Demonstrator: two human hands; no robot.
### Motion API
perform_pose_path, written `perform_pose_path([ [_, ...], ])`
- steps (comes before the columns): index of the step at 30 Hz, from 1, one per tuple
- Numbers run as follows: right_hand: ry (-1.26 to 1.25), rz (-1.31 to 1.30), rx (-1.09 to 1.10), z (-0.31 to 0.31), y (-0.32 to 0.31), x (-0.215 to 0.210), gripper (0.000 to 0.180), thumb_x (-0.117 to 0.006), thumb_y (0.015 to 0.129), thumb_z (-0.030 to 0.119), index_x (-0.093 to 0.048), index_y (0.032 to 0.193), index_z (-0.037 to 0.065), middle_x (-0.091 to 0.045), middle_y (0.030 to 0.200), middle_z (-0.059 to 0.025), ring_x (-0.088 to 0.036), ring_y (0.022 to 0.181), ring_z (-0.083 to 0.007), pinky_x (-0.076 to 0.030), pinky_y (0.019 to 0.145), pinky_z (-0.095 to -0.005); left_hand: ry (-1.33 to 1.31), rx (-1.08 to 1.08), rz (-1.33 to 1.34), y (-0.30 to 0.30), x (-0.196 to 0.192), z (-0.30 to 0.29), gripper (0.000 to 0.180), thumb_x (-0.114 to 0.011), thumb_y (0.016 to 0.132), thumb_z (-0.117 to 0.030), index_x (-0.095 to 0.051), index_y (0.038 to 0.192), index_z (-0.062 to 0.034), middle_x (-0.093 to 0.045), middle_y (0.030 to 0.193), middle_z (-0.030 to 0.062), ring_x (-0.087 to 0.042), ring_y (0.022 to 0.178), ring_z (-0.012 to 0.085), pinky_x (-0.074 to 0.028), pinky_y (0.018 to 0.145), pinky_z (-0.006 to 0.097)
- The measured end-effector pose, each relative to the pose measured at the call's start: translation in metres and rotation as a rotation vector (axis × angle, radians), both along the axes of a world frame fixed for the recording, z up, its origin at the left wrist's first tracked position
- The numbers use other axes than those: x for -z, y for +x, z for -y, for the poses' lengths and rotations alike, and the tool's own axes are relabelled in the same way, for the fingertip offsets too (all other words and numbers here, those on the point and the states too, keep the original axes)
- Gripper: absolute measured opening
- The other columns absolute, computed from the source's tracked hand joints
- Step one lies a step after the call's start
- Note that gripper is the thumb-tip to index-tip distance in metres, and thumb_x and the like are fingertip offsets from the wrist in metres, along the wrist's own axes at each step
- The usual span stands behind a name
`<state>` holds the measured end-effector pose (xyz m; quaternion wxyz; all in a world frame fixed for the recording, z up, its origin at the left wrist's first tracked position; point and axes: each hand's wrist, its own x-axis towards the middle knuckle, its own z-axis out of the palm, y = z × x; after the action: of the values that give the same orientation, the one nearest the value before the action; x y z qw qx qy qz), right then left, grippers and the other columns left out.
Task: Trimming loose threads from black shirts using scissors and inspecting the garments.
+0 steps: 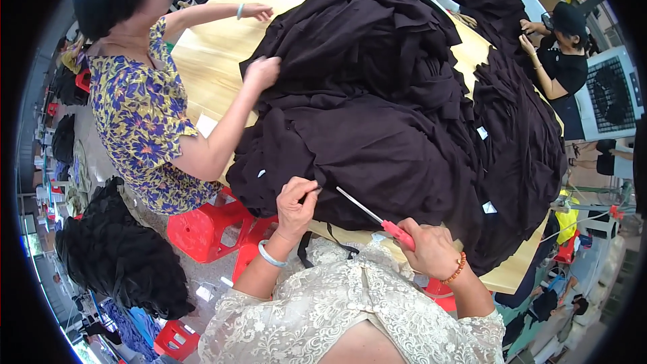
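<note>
My left hand (294, 209) is at the near edge of a big heap of black cloth (377, 138), thumb and fingers pinching a small bit of black cloth. To its right, my right hand (431, 251) is wrapped round the pinkish-red handle of a pair of scissors (397, 233). The scissors' slim metal blades point up and left, toward the pinched cloth, with a gap between. A thin black strip (345, 245) hangs below the table edge between my arms. Whether that strip joins the cloth in my left hand I cannot tell.
The heap covers much of a pale wooden table (232, 47). At the left a co-worker (135, 114) handles the heap's far side; another co-worker (566, 54) handles black cloth at the far right. Red stools (195, 232) and a black cloth pile (125, 256) stand at lower left.
</note>
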<state>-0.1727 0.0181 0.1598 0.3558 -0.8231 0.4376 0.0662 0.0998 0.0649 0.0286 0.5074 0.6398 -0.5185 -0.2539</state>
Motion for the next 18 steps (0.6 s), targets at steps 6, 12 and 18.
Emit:
perform_pose_path([
  [6, 0.029, -0.058, -0.090, -0.001, 0.013, -0.003, 0.023, -0.062, 0.085, 0.020, -0.055, 0.103, 0.007, -0.064, 0.069, -0.0157, -0.065, 0.067, -0.0349, -0.049, 0.063, -0.0441, 0.018, 0.054, -0.152, 0.002, 0.000, -0.007, 0.020, -0.061, 0.074, 0.010, -0.065, 0.092, 0.0025, -0.062, 0.081, 0.0100, -0.061, 0.073, 0.0194, -0.048, 0.069, 0.026],
  [12, 0.071, -0.001, -0.092, -0.011, 0.018, -0.007, 0.021, -0.062, 0.084, 0.018, -0.055, 0.102, 0.007, -0.063, 0.066, -0.0158, -0.065, 0.065, -0.0357, -0.050, 0.063, -0.0440, 0.029, 0.098, -0.145, 0.014, -0.009, -0.016, 0.018, -0.062, 0.075, 0.010, -0.065, 0.091, 0.0022, -0.062, 0.082, 0.0094, -0.061, 0.074, 0.0177, -0.048, 0.068, 0.026],
  [18, -0.002, 0.062, -0.044, -0.013, 0.018, -0.008, 0.026, -0.064, 0.082, 0.011, -0.056, 0.106, 0.006, -0.066, 0.087, -0.0165, -0.066, 0.081, -0.0315, -0.051, 0.070, -0.0426, 0.019, 0.165, -0.197, 0.005, -0.023, -0.019, 0.018, -0.063, 0.076, 0.008, -0.065, 0.093, 0.0043, -0.062, 0.083, 0.0093, -0.059, 0.075, 0.0163, -0.046, 0.069, 0.025],
])
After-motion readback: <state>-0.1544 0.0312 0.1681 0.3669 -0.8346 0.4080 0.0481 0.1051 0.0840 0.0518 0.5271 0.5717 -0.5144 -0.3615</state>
